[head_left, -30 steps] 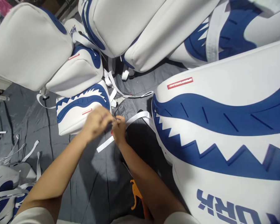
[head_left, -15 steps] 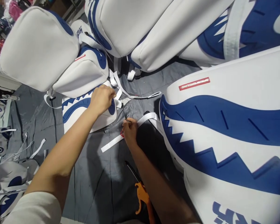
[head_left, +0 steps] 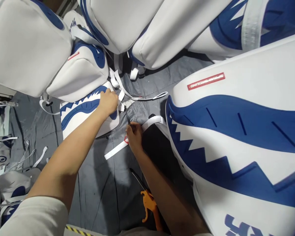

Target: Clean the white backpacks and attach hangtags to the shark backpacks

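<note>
With the left hand (head_left: pixel 109 101) gripping the small shark-mouth backpack (head_left: pixel 86 113), the right hand (head_left: pixel 134 136), closed on thread snips (head_left: pixel 128 122), should cut close beside the white strap (head_left: pixel 137 134).

Left hand (head_left: pixel 108 102): rests on the small backpack (head_left: pixel 88 111), left of the right hand (head_left: pixel 134 134).
Strap (head_left: pixel 115 150): lies under the right hand.
Large backpack (head_left: pixel 236 131): right of both hands.
Orange tool (head_left: pixel 148 205): nearer, beside the right forearm.
Backpack pile (head_left: pixel 137 29): behind.

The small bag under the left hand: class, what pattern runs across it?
A blue band with jagged white teeth on the white small bag, under the left hand; head view.
</note>
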Motion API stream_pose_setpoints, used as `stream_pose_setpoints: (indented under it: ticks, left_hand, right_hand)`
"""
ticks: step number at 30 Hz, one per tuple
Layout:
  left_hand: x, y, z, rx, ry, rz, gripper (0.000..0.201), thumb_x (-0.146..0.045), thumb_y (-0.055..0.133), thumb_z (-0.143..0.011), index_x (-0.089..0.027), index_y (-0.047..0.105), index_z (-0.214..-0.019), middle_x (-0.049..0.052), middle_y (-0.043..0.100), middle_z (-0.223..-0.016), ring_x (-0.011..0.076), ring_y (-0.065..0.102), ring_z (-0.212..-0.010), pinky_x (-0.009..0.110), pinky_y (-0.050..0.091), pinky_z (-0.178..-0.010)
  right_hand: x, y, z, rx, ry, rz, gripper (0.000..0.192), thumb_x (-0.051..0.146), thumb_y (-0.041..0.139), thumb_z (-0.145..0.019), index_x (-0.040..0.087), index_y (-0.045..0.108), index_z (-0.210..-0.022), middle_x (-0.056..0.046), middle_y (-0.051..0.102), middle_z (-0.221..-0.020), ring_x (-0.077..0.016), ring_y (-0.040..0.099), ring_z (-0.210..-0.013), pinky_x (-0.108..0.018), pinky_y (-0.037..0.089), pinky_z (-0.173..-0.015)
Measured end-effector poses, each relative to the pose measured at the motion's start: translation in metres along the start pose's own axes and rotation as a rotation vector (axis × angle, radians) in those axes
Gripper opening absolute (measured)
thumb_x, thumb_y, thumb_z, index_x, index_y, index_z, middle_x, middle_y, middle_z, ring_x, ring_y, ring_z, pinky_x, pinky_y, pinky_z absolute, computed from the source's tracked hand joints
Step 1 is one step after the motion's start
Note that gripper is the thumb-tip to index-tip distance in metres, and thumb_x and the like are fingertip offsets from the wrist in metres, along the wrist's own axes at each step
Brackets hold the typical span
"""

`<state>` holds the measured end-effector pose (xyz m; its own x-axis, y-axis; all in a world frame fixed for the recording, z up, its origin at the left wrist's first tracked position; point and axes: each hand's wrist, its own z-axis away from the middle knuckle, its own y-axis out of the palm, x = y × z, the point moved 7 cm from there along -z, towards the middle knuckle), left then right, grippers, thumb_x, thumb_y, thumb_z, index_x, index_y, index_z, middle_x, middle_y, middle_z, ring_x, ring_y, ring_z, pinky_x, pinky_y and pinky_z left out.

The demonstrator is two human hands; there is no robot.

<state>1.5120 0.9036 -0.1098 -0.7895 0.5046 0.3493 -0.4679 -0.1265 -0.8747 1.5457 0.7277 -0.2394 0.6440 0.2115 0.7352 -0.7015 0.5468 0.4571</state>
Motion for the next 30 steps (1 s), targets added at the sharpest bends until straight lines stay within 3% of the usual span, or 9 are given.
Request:
stream_pose_setpoints:
  ticks: [3,6,10,12,15,19,30]
  left_hand:
    - [0.018,-0.003,-0.007,-0.016,-0.007,0.24,0.008,-0.018,0.068,-0.076,-0.014,0.066,-0.069,0.014,0.067,-0.084,0.0352,0.058,-0.103,0.044,0.044,-0.09]
    - [0.043,-0.004,-0.009,-0.101,-0.068,0.633,0.016,-0.018,0.072,-0.074,-0.017,0.062,-0.061,0.004,0.06,-0.063,0.0216,0.059,-0.075,0.033,0.047,-0.078]
    - [0.083,0.005,0.002,-0.431,-0.317,1.326,0.02,-0.028,0.071,-0.08,-0.019,0.059,-0.066,-0.001,0.057,-0.062,0.0111,0.052,-0.058,0.022,0.047,-0.061]
    - [0.094,0.011,0.01,-0.565,-0.392,1.511,0.026,-0.034,0.07,-0.082,-0.02,0.057,-0.065,-0.001,0.059,-0.064,0.0102,0.054,-0.06,0.02,0.049,-0.059]
    - [0.096,0.017,0.015,-0.626,-0.424,1.58,0.03,-0.036,0.073,-0.081,-0.02,0.056,-0.063,-0.001,0.06,-0.064,0.0092,0.056,-0.061,0.019,0.049,-0.059]
    - [0.091,0.021,0.015,-0.601,-0.433,1.647,0.029,-0.032,0.075,-0.081,-0.019,0.057,-0.063,-0.003,0.059,-0.063,0.0075,0.055,-0.057,0.019,0.048,-0.058]
    - [0.087,0.023,0.016,-0.604,-0.432,1.679,0.026,-0.028,0.079,-0.078,-0.017,0.059,-0.065,-0.004,0.058,-0.063,0.0057,0.052,-0.057,0.016,0.048,-0.059]
  right_hand:
    - [0.005,0.005,-0.005,-0.007,-0.017,-0.007,0.031,0.043,0.062,-0.075,0.022,0.05,-0.095,0.006,0.057,-0.066,-0.0097,0.047,-0.048,-0.024,0.039,-0.045]
    - [0.016,0.015,-0.012,0.005,-0.031,0.008,0.027,0.041,0.061,-0.076,0.022,0.052,-0.094,0.007,0.059,-0.064,-0.0101,0.051,-0.05,-0.023,0.042,-0.048]
    - [0.026,0.031,-0.02,0.05,0.004,0.073,0.022,0.037,0.059,-0.079,0.021,0.056,-0.094,0.005,0.062,-0.062,-0.0114,0.054,-0.05,-0.024,0.044,-0.051]
    - [0.027,0.038,-0.023,0.062,0.009,0.093,0.023,0.037,0.058,-0.079,0.021,0.058,-0.095,0.005,0.063,-0.063,-0.0117,0.053,-0.049,-0.025,0.042,-0.051]
    - [0.024,0.05,-0.028,0.092,-0.038,0.123,0.023,0.039,0.058,-0.08,0.021,0.059,-0.094,0.005,0.061,-0.063,-0.0127,0.054,-0.053,-0.026,0.041,-0.054]
    - [0.02,0.059,-0.036,0.082,-0.097,0.15,0.022,0.039,0.059,-0.08,0.021,0.058,-0.092,0.004,0.06,-0.064,-0.0141,0.056,-0.062,-0.027,0.042,-0.061]
    - [0.026,0.057,-0.035,0.094,-0.13,0.194,0.023,0.04,0.055,-0.078,0.02,0.057,-0.09,0.006,0.057,-0.06,-0.0146,0.053,-0.059,-0.028,0.04,-0.061]
